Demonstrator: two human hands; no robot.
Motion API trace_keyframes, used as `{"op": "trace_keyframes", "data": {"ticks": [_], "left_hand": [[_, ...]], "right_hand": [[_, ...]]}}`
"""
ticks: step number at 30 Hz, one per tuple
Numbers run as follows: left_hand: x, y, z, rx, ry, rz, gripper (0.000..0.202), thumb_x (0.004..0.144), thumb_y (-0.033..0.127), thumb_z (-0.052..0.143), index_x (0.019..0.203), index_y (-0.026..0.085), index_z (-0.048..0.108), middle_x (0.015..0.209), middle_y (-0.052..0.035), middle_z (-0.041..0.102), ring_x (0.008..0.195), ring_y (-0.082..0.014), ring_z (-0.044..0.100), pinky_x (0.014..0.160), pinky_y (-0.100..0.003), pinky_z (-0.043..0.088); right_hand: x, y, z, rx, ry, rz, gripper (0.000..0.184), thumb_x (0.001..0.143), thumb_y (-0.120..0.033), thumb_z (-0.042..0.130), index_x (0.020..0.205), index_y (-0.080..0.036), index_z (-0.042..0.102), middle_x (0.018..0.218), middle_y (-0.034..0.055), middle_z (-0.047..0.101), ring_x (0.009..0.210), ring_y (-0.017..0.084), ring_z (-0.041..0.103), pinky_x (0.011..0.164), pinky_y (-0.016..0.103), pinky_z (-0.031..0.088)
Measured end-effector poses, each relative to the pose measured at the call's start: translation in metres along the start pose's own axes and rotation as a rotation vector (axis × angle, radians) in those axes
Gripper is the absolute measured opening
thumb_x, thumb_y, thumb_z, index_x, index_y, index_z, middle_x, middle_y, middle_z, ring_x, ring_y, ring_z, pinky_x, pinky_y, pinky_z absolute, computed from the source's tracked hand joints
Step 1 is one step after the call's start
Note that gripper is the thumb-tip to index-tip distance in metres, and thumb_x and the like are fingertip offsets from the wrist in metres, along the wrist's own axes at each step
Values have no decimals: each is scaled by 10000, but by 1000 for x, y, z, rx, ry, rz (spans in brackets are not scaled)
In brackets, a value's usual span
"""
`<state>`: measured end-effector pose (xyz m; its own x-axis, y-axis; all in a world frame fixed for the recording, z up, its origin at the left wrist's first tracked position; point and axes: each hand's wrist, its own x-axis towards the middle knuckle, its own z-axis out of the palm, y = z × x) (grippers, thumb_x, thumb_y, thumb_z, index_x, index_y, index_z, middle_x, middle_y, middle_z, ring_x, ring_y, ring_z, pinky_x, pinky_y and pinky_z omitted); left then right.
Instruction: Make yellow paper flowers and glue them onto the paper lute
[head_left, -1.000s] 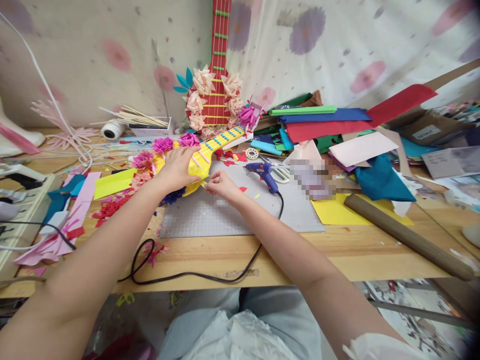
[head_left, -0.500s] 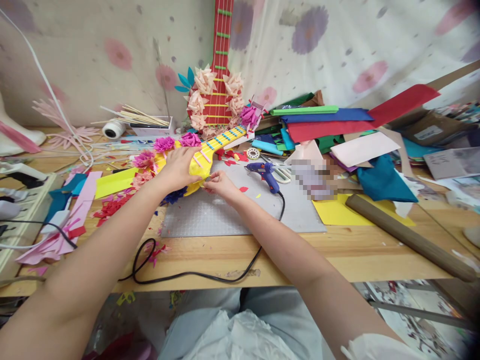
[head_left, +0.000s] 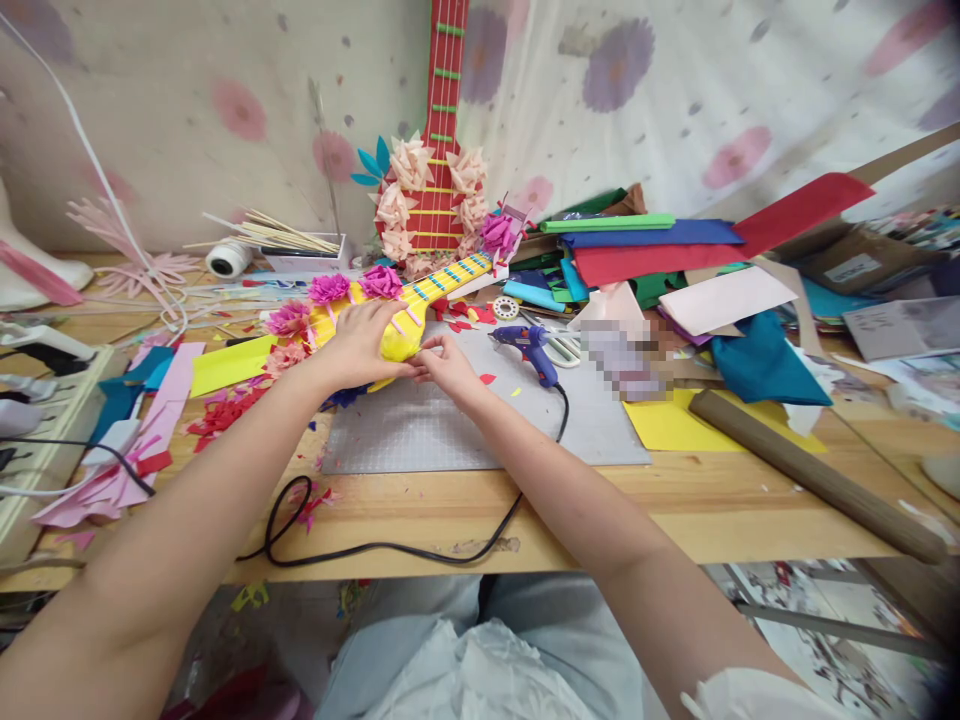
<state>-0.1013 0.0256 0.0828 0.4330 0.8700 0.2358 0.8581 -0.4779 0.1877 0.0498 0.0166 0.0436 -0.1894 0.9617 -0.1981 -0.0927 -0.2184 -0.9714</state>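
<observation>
A yellow paper guitar (head_left: 403,340) trimmed with crepe-paper flowers lies tilted over the grey cutting mat (head_left: 480,440), its neck pointing up and right. My left hand (head_left: 366,340) is spread over its body and grips it, thumb at the lower edge. At that same edge, my right hand (head_left: 448,368) has its fingertips pinched together beside my left thumb; what is between them is too small to make out. Magenta flowers (head_left: 330,289) sit along the guitar's upper side. To the right of my hands a blue glue gun (head_left: 529,350) lies on the mat.
A red guitar (head_left: 437,200) with pale pink flowers stands upright behind. Coloured paper (head_left: 652,255) is piled at the back right, near a brown roll (head_left: 817,475). The glue gun's black cord (head_left: 390,547) loops along the front edge. A power strip (head_left: 52,430) sits left.
My left thumb has moved down to the guitar's lower edge, close to my right fingertips. My right hand has shifted slightly, still pinched. The guitar stays almost in place.
</observation>
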Motion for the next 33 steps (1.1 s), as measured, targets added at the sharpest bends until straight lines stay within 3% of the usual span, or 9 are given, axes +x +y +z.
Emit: {"op": "trace_keyframes", "data": {"ticks": [3, 9, 21, 25, 28, 30, 33], "left_hand": [[-3, 1, 5, 47, -19, 49, 904, 580, 464, 703, 1349, 183, 320, 1383, -161, 362, 1289, -338, 301, 1053, -493, 193], [-2, 1, 14, 100, 12, 68, 821, 669, 358, 622, 1384, 206, 251, 1389, -149, 347, 1306, -320, 279, 1066, -503, 144], [1, 7, 3, 72, -16, 91, 768, 650, 220, 537, 1374, 213, 280, 1379, -123, 376, 1306, -299, 293, 1080, -509, 151], [4, 7, -9, -117, -17, 81, 764, 631, 192, 506, 1365, 232, 298, 1395, -92, 377, 1298, -277, 321, 1077, -471, 236], [8, 12, -13, -327, 51, 47, 690, 664, 177, 456, 1341, 226, 331, 1377, -73, 410, 1281, -243, 365, 1071, -433, 290], [12, 24, -7, -447, 125, 38, 621, 692, 172, 439, 1307, 214, 364, 1336, -72, 454, 1248, -227, 413, 1055, -428, 325], [15, 53, 16, -608, 188, 66, 518, 726, 168, 443, 1242, 187, 403, 1258, -90, 516, 1154, -199, 503, 1013, -415, 383]], "right_hand": [[0, 1, -1, 11, -13, -1, 212, 792, -40, 416, 812, -223, 312, 522, -90, 553, 477, 72, 567, 547, 201, 480], [2, 1, -2, -41, 22, -14, 203, 785, -53, 417, 818, -223, 312, 566, -69, 579, 530, 82, 582, 533, 190, 456], [9, 5, -23, -78, 59, -96, 210, 750, -104, 462, 864, -224, 333, 727, -30, 633, 587, 88, 601, 548, 217, 482], [5, 2, -44, -197, 135, -145, 164, 740, -120, 469, 827, -217, 369, 761, -27, 633, 614, 76, 587, 586, 213, 469], [3, 5, -63, -318, 177, -178, 129, 723, -103, 465, 780, -206, 411, 791, -12, 633, 647, 81, 581, 643, 238, 467], [3, 10, -75, -419, 193, -206, 123, 710, -106, 487, 766, -203, 434, 806, -2, 632, 680, 97, 581, 673, 261, 466], [1, 18, -86, -608, 213, -264, 125, 707, -139, 534, 782, -206, 459, 816, 7, 624, 724, 127, 576, 699, 289, 454]]}}
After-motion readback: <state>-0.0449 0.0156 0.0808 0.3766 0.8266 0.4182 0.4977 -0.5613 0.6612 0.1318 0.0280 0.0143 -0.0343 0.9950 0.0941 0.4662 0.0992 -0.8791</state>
